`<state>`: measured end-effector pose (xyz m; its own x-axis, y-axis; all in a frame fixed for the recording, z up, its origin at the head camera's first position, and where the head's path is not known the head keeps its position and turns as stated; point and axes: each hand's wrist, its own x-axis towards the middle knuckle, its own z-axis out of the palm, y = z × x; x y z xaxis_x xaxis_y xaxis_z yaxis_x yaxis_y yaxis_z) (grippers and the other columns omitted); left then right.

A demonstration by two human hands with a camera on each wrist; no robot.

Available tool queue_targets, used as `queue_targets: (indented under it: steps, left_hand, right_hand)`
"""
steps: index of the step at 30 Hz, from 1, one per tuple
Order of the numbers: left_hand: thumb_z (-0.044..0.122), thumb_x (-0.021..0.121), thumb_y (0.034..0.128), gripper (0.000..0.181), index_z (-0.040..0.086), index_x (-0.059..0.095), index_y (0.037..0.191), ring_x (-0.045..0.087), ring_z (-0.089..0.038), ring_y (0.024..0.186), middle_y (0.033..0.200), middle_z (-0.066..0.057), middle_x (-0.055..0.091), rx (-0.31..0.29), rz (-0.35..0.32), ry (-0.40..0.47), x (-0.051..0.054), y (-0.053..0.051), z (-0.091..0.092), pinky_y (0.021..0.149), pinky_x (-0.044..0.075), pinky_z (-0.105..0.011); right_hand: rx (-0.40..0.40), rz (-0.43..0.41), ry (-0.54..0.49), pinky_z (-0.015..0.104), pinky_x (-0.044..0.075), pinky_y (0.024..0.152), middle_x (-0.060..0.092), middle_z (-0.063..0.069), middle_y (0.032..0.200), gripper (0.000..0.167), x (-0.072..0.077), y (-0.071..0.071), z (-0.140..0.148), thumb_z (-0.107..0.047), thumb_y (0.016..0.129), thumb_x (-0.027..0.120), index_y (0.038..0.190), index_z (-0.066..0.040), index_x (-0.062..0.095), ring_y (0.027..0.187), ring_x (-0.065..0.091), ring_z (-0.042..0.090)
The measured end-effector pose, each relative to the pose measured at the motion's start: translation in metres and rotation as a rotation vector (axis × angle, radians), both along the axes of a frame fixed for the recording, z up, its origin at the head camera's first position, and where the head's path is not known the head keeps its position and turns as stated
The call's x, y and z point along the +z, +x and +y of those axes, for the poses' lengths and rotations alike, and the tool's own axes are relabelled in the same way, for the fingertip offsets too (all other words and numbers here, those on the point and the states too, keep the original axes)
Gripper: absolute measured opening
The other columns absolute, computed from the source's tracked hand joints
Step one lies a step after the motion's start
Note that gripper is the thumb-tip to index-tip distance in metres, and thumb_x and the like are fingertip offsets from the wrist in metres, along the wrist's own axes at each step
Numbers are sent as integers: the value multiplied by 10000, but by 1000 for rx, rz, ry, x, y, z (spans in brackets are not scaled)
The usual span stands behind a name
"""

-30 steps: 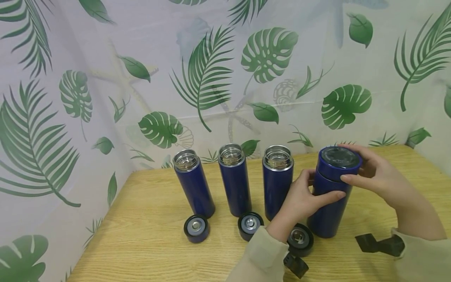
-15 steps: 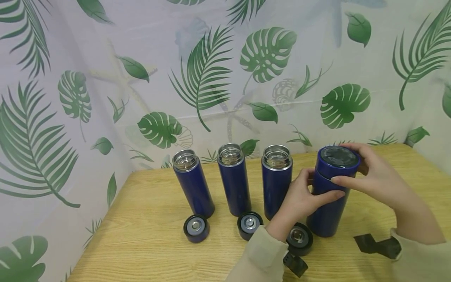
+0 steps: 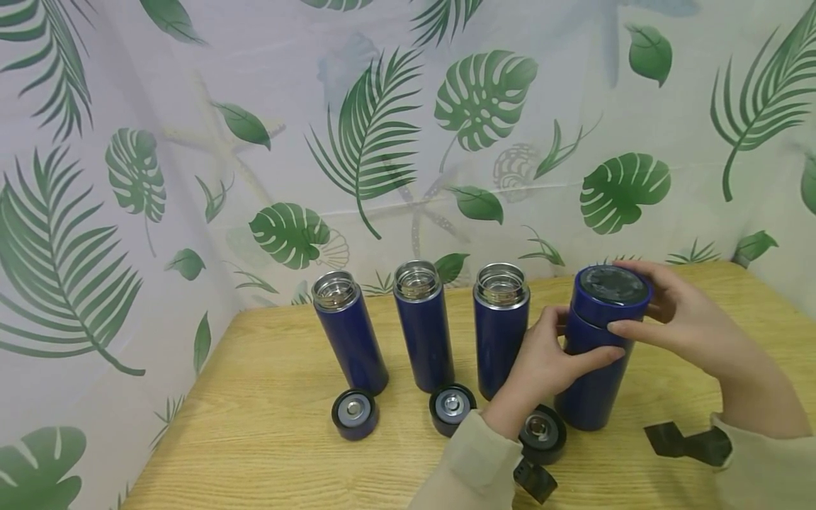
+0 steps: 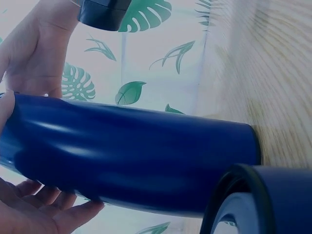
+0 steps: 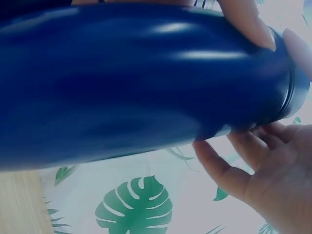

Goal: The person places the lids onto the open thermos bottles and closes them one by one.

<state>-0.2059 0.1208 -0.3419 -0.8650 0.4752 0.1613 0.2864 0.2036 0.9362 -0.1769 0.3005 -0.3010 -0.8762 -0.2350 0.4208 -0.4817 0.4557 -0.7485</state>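
A dark blue bottle (image 3: 589, 382) stands at the right, its blue lid (image 3: 608, 308) on top with a thin seam below. My left hand (image 3: 542, 361) grips the upper body, thumb across the near side. Higher up, my right hand (image 3: 695, 326) holds the lid, thumb near the seam and other fingers mostly hidden behind. In the left wrist view the bottle (image 4: 136, 151) lies across the picture between both hands; the right wrist view shows its body (image 5: 122, 92) close up.
Left of it stand three uncapped blue bottles (image 3: 350, 340) (image 3: 426, 340) (image 3: 500, 347) on the wooden table (image 3: 274, 453). Upturned lids (image 3: 355, 413) (image 3: 451, 409) (image 3: 542, 433) lie in front of them, the rightmost beside my left wrist. A leaf-patterned cloth (image 3: 255, 106) hangs behind.
My right hand and thumb have shifted slightly left around the lid, then a little back to the right. My left hand keeps its grip, and the other bottles stand as before.
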Motion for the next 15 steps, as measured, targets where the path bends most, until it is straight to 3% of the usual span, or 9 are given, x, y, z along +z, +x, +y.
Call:
queue_targets:
  steps: [7,15]
  left_hand:
    - [340,712,740,512,239,435,1159,480,-19,998,1057,155,490,1,7,7,0,0,0,762,444,-260]
    - [330,718,735,480,233,444,1118,486,-11,970,1024,155,494,16,37,16,-1,1,2,750,444,-248]
  right_hand:
    - [-140,-65,55,111,407,673,400,179,1190,706,4,3,-7,-53,758,693,1311,32,262,894,448,-75]
    - [-171,-41,38,135,435,635,411,189,1152,666,6,5,-13,-50,735,714,1237,47,288,840,477,-79]
